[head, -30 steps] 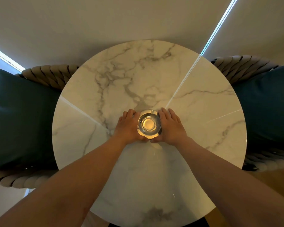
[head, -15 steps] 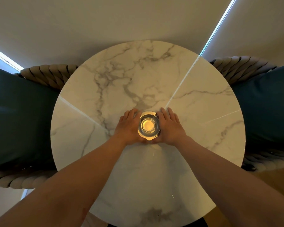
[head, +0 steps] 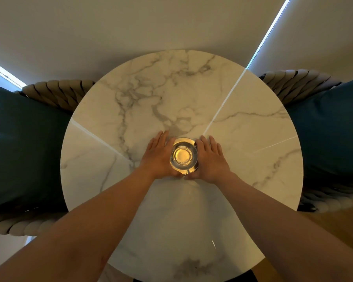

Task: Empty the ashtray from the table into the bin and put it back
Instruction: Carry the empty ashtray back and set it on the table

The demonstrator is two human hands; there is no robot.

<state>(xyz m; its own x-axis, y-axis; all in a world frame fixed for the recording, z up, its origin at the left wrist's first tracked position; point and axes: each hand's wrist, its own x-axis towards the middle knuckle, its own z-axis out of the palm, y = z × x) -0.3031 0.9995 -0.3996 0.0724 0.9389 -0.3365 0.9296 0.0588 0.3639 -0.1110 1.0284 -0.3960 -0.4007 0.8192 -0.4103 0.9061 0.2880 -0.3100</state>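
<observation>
Both hands — left hand (head: 158,157), right hand (head: 210,159) — flat-fingered against ashtray (head: 183,156).

The round white marble worktop (head: 243,139) carries grey veins, the clear glass ashtray (head: 183,156) glows amber, and the chair cushions (head: 25,143) are dark teal.
</observation>
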